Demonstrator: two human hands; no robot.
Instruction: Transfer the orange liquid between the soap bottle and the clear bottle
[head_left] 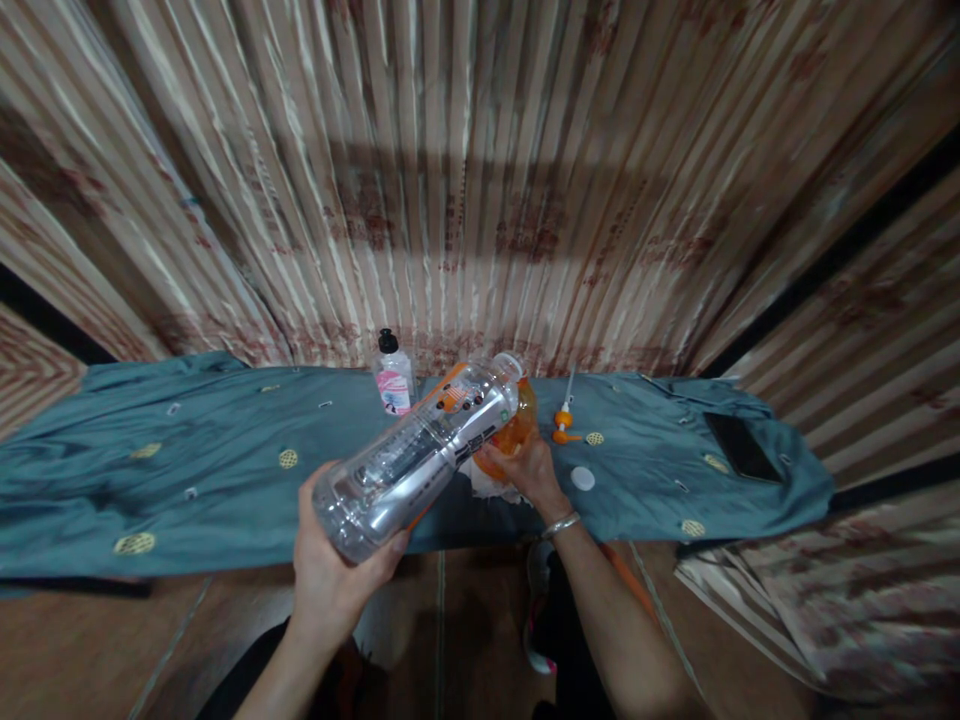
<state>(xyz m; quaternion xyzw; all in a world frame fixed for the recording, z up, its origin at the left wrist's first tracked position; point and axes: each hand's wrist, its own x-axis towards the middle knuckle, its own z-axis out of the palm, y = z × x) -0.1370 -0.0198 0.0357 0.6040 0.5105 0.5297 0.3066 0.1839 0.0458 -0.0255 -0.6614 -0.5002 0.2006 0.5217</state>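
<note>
My left hand (337,560) is wrapped round the base of a large clear plastic bottle (412,465) with a silver and orange label. This bottle is tilted, its uncapped mouth up and to the right, close to the top of an orange see-through bottle (517,425). Around the orange bottle my right hand (525,465) is closed, with a bracelet on the wrist. The clear bottle hides much of the orange one, so I cannot tell whether the two mouths touch. A crumpled white tissue (495,485) lies under the orange bottle.
An orange pump head (562,422) with its tube and a white round cap (583,478) lie to the right. A small bottle with a black top (394,380) stands at the left back. A dark phone (741,447) rests on the teal cloth (240,470); striped curtains hang behind.
</note>
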